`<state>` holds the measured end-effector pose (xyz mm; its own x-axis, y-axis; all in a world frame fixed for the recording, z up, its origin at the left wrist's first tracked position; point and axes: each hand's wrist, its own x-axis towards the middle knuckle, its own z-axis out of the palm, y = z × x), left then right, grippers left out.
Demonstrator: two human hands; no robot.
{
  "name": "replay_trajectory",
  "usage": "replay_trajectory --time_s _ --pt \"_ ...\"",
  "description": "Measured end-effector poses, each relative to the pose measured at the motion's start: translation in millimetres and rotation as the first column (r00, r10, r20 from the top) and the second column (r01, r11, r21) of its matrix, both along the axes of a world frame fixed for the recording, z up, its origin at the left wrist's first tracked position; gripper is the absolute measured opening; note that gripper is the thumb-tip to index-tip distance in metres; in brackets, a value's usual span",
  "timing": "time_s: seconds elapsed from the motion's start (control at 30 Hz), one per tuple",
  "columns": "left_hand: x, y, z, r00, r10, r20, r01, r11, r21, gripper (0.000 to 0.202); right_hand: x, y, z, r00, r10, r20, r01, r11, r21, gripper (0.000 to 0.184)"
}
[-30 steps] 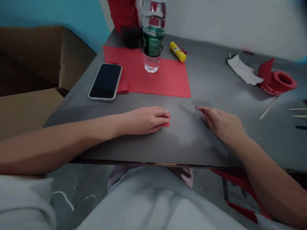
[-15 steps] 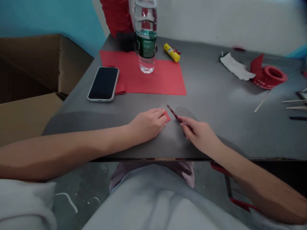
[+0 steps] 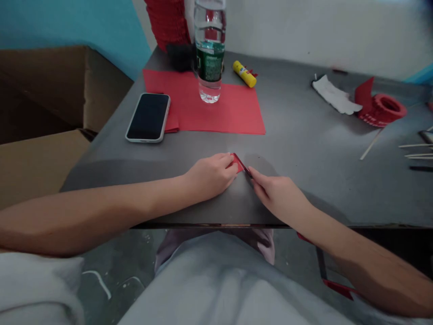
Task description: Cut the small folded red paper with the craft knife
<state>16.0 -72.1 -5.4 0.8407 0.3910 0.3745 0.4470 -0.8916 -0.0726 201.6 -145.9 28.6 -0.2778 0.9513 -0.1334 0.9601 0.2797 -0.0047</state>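
Note:
My left hand [image 3: 210, 175] lies on the grey table [image 3: 304, 149] near its front edge, fingers curled down on a small folded red paper piece [image 3: 237, 163]. My right hand [image 3: 278, 194] pinches a thin dark red strip [image 3: 241, 163] whose far end touches that paper piece right beside my left fingertips. Both forearms reach in over the table's front edge.
A red paper sheet [image 3: 233, 110] lies further back with a water bottle [image 3: 209, 49] on it, a phone [image 3: 148, 117] at its left and a yellow glue stick [image 3: 243, 74] behind. A white tissue [image 3: 334, 97], a red paper ring [image 3: 384, 108] and wooden sticks [image 3: 412, 151] lie right. Cardboard boxes [image 3: 50, 113] stand left.
My right hand has carried the thin strip leftward across the table until it meets the small red piece under my left hand. My left hand has stayed in place.

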Motion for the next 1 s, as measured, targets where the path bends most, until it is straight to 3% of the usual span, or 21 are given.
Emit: replay_trajectory --time_s 0.4,0.7,1.0 --pt "0 1 1.5 1.0 -0.003 -0.002 0.003 0.999 0.046 0.023 -4 -17 3.3 0.992 0.015 0.125 -0.017 1.0 0.015 0.044" --pt "1 3 2.2 0.998 -0.066 -0.001 0.066 0.992 0.103 0.021 -4 -16 7.9 0.993 0.018 0.119 -0.01 0.998 -0.06 0.046" --pt "-1 2 1.1 1.0 -0.031 -0.003 0.031 0.999 0.013 0.023 2 -17 9.6 0.997 0.026 0.067 -0.022 0.998 -0.063 0.044"
